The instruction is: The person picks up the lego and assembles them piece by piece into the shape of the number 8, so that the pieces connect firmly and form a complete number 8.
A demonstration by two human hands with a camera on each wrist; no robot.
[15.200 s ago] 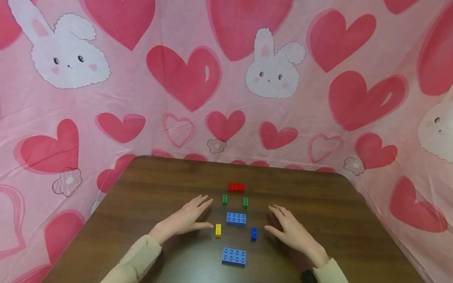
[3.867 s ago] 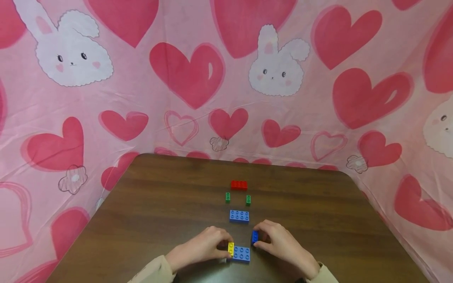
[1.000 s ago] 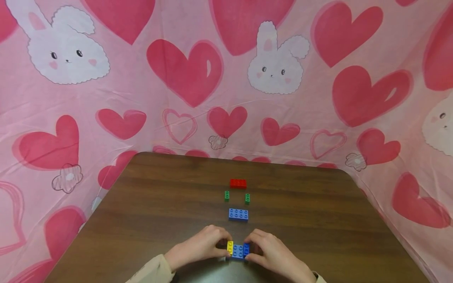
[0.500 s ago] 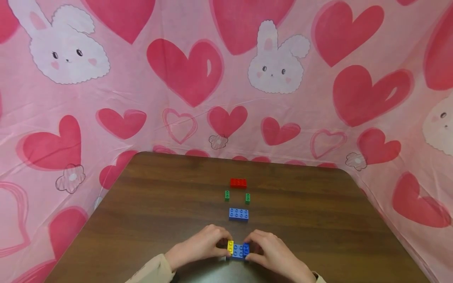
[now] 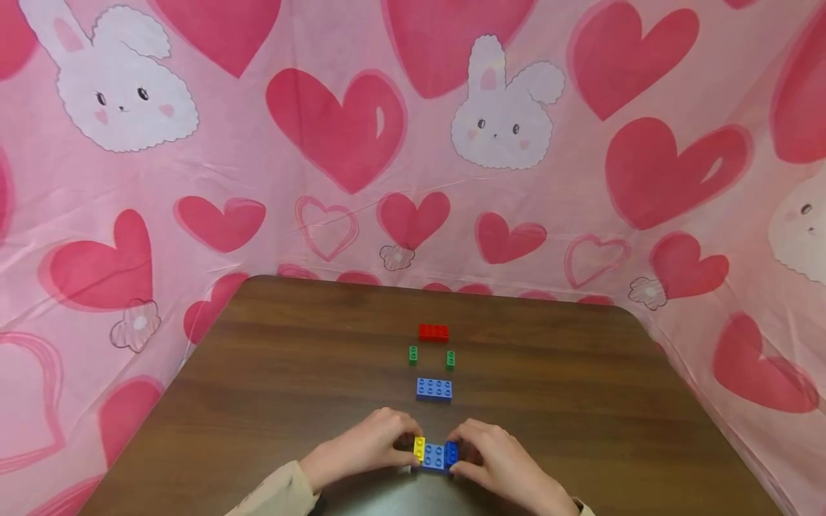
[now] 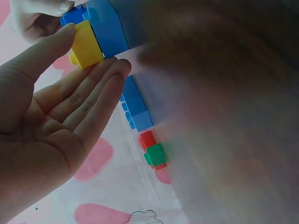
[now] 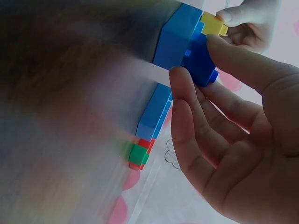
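Near the table's front edge a large blue brick (image 5: 434, 457) lies flat. A yellow brick (image 5: 419, 448) sits on its left end and a small dark blue brick (image 5: 451, 452) on its right end. My left hand (image 5: 405, 446) pinches the yellow brick (image 6: 86, 44) between thumb and fingers. My right hand (image 5: 462, 456) pinches the dark blue brick (image 7: 201, 60) the same way. The large blue brick (image 6: 110, 28) shows between both hands in the wrist views.
On the brown table (image 5: 290, 358), beyond my hands, lie a second blue brick (image 5: 434, 388), two small green bricks (image 5: 412, 354) (image 5: 450, 359) and a red brick (image 5: 433, 332). Pink heart-and-bunny cloth (image 5: 335, 129) surrounds the table.
Since the earliest frames both hands came in from lying flat; the yellow and dark blue bricks went from the table onto the near blue brick. Over the last second nothing visibly moved.
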